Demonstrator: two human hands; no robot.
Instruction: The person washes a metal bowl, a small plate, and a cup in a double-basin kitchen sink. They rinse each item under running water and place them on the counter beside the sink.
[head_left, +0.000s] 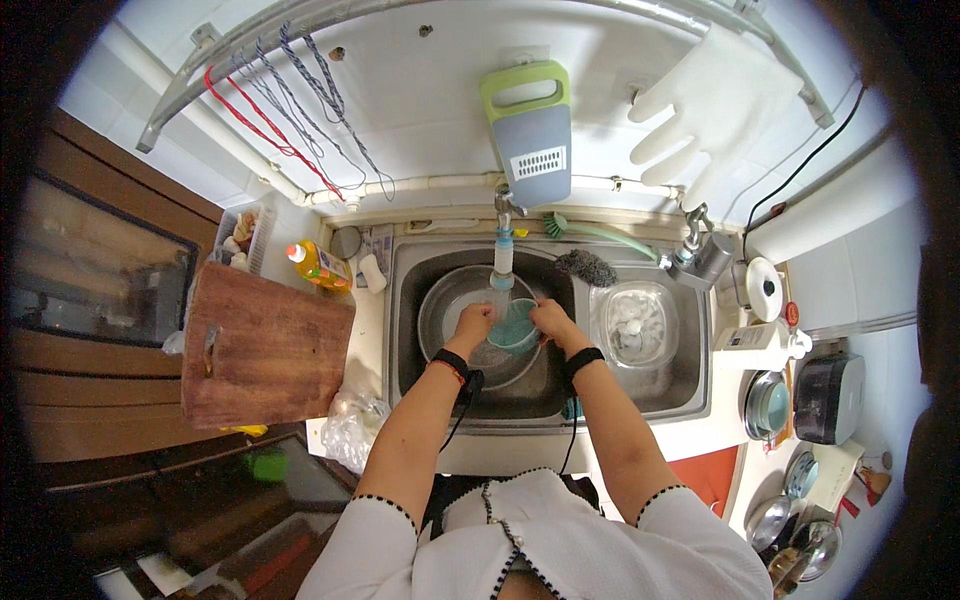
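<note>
Between my two hands a green bowl (514, 328) is held by its rim under the running faucet (503, 251), above a round metal basin (441, 319) in the left bowl of the steel sink. My left hand (474, 324) grips the left side of the green bowl, partly hidden by the water. At the opposite side my right hand (553, 319) has hold of the rim. A dark steel-wool scourer (586, 267) lies on the sink's divider. In the right sink bowl sits a clear plastic container (637, 324) with whitish pieces in it.
A wooden cutting board (270, 349) and an orange-capped detergent bottle (321, 266) are at the left. Behind the sink lies a green-handled brush (600, 231). On the right counter are a white pump bottle (754, 341) and stacked bowls (772, 406). A plastic bag (352, 431) lies near the sink's front left corner.
</note>
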